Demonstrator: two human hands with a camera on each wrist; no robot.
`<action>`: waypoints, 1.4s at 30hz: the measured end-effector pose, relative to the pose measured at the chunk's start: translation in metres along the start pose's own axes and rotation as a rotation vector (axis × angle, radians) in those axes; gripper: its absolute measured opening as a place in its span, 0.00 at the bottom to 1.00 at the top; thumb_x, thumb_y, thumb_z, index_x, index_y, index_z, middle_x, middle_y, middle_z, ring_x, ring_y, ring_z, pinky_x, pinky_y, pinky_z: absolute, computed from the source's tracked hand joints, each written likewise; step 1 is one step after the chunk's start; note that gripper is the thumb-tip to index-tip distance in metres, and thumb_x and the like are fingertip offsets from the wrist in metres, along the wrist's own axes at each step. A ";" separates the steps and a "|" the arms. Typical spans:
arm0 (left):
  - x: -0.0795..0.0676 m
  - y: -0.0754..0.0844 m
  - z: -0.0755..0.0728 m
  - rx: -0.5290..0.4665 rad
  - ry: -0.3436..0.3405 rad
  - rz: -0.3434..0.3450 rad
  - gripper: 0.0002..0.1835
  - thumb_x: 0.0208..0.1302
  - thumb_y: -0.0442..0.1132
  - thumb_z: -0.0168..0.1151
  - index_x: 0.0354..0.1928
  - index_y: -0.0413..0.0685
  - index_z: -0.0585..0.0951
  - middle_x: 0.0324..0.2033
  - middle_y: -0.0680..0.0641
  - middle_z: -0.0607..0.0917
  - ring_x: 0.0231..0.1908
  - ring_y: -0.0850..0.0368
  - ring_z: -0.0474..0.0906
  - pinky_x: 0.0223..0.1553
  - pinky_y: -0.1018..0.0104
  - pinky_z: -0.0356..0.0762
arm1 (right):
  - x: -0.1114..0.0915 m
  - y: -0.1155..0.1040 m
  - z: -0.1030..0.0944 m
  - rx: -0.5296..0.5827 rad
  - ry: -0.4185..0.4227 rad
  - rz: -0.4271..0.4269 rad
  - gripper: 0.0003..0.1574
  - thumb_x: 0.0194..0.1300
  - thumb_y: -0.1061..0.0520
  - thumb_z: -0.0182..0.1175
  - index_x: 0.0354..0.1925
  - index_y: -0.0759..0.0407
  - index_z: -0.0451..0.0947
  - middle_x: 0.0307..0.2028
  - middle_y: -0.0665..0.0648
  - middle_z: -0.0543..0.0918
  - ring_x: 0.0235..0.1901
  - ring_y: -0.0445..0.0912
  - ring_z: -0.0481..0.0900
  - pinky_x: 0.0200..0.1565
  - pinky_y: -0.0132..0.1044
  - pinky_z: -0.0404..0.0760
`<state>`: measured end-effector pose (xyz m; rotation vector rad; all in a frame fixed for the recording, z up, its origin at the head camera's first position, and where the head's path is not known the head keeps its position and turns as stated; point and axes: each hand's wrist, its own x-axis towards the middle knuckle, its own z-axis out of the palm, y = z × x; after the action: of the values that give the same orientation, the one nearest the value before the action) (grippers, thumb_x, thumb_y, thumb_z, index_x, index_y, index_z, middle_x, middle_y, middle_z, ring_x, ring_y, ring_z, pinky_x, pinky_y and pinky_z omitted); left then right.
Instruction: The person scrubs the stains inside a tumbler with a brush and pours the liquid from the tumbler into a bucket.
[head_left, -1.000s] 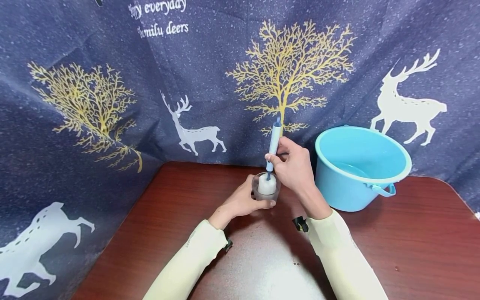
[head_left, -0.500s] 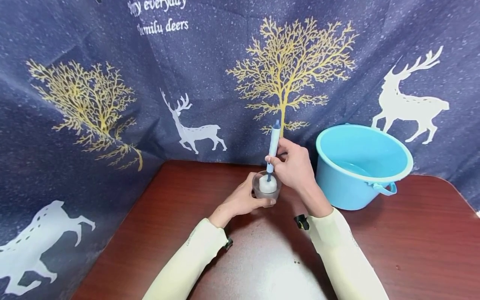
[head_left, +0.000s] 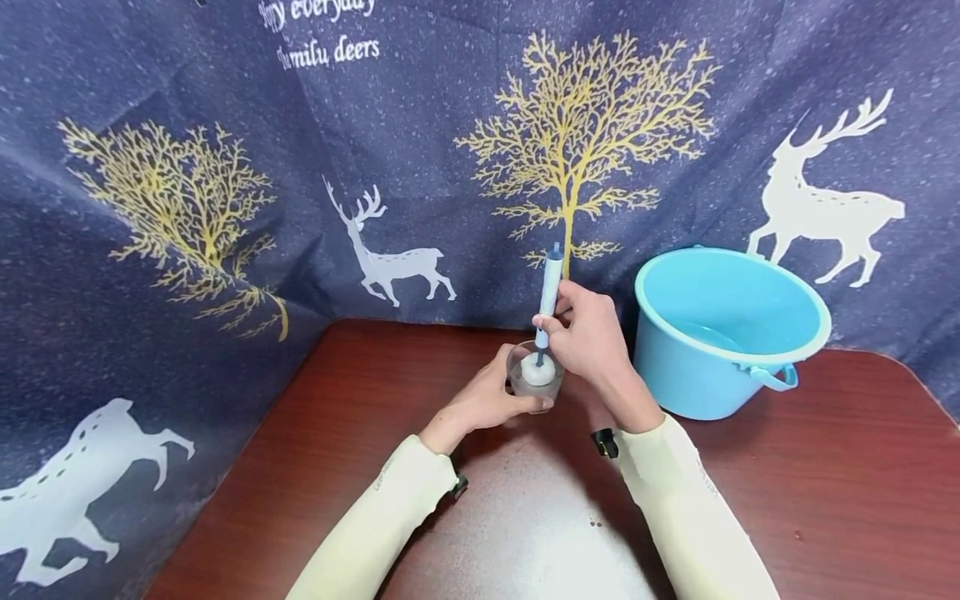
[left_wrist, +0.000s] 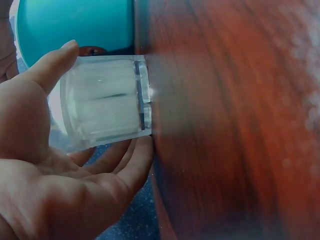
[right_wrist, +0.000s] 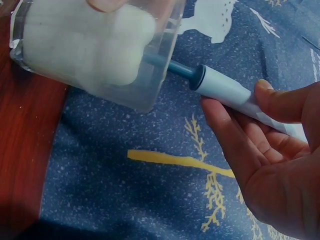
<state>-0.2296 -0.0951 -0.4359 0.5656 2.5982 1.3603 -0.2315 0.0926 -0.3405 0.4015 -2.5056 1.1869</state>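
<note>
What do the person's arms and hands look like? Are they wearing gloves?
The left sleeve and right sleeve are long and pale yellow, with faint writing too small to read. A small black gadget pokes out beside each. The left hand and right hand are bare: no gloves.

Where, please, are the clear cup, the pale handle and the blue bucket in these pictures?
Clear cup (left_wrist: 102,102): left wrist view, on the middle of its side wall.
Pale handle (head_left: 550,290): head view, on the middle of its shaft.
Blue bucket (head_left: 682,372): head view, on its outer wall.
</note>
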 end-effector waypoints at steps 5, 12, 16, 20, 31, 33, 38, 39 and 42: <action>0.000 0.003 -0.002 0.006 0.006 -0.006 0.46 0.57 0.53 0.81 0.72 0.51 0.66 0.63 0.48 0.79 0.60 0.55 0.77 0.63 0.57 0.74 | 0.002 0.002 0.002 -0.006 0.005 -0.015 0.11 0.68 0.60 0.72 0.35 0.58 0.77 0.28 0.55 0.84 0.28 0.48 0.85 0.29 0.43 0.77; -0.001 0.003 -0.002 -0.006 -0.003 -0.006 0.46 0.58 0.54 0.81 0.72 0.52 0.66 0.64 0.49 0.79 0.61 0.55 0.77 0.63 0.56 0.75 | 0.000 0.002 0.005 -0.018 0.002 -0.023 0.13 0.68 0.60 0.72 0.35 0.57 0.75 0.24 0.54 0.83 0.25 0.47 0.82 0.27 0.42 0.75; 0.001 0.000 0.000 -0.006 -0.005 0.002 0.45 0.59 0.53 0.80 0.73 0.53 0.65 0.63 0.50 0.79 0.61 0.56 0.77 0.64 0.56 0.74 | -0.002 0.003 0.007 -0.024 -0.009 -0.033 0.12 0.69 0.61 0.72 0.36 0.58 0.75 0.24 0.54 0.83 0.24 0.48 0.81 0.27 0.42 0.75; 0.000 -0.001 0.001 -0.012 -0.002 0.000 0.44 0.58 0.52 0.81 0.71 0.53 0.66 0.61 0.49 0.80 0.61 0.55 0.77 0.63 0.57 0.74 | -0.003 0.003 0.008 -0.026 -0.019 -0.037 0.11 0.69 0.61 0.72 0.38 0.58 0.77 0.25 0.54 0.83 0.24 0.47 0.81 0.27 0.42 0.76; -0.001 0.001 0.000 -0.029 -0.013 -0.008 0.43 0.59 0.52 0.80 0.70 0.53 0.66 0.60 0.50 0.80 0.59 0.56 0.78 0.62 0.56 0.75 | -0.003 -0.001 0.006 -0.004 -0.046 -0.047 0.11 0.69 0.61 0.71 0.36 0.57 0.76 0.25 0.54 0.85 0.25 0.47 0.82 0.28 0.42 0.75; -0.002 0.001 0.001 -0.023 -0.012 -0.021 0.43 0.59 0.53 0.80 0.71 0.54 0.66 0.60 0.50 0.80 0.58 0.56 0.78 0.62 0.55 0.75 | -0.003 -0.001 0.004 0.003 -0.042 -0.049 0.11 0.69 0.61 0.72 0.35 0.57 0.76 0.26 0.53 0.85 0.27 0.47 0.84 0.29 0.42 0.75; -0.002 0.000 0.001 -0.007 -0.008 -0.024 0.45 0.59 0.55 0.80 0.72 0.53 0.66 0.61 0.50 0.80 0.59 0.55 0.78 0.62 0.55 0.76 | -0.002 0.000 -0.002 0.044 -0.040 -0.055 0.12 0.69 0.60 0.71 0.34 0.56 0.76 0.29 0.53 0.87 0.30 0.46 0.88 0.31 0.41 0.76; -0.002 0.000 0.001 -0.005 -0.006 -0.022 0.46 0.59 0.55 0.80 0.73 0.53 0.65 0.62 0.50 0.79 0.59 0.55 0.78 0.62 0.55 0.76 | -0.002 0.000 -0.003 0.053 -0.043 -0.057 0.12 0.70 0.60 0.71 0.34 0.56 0.76 0.30 0.54 0.88 0.30 0.46 0.88 0.30 0.41 0.75; -0.001 -0.001 0.001 0.006 -0.001 -0.015 0.46 0.59 0.55 0.81 0.73 0.53 0.66 0.62 0.50 0.80 0.59 0.56 0.78 0.62 0.56 0.76 | 0.000 0.001 -0.007 0.072 -0.047 -0.069 0.10 0.71 0.59 0.70 0.36 0.56 0.78 0.32 0.54 0.90 0.30 0.46 0.88 0.29 0.41 0.75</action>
<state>-0.2285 -0.0951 -0.4372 0.5456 2.6012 1.3480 -0.2307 0.0985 -0.3372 0.5351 -2.4722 1.2577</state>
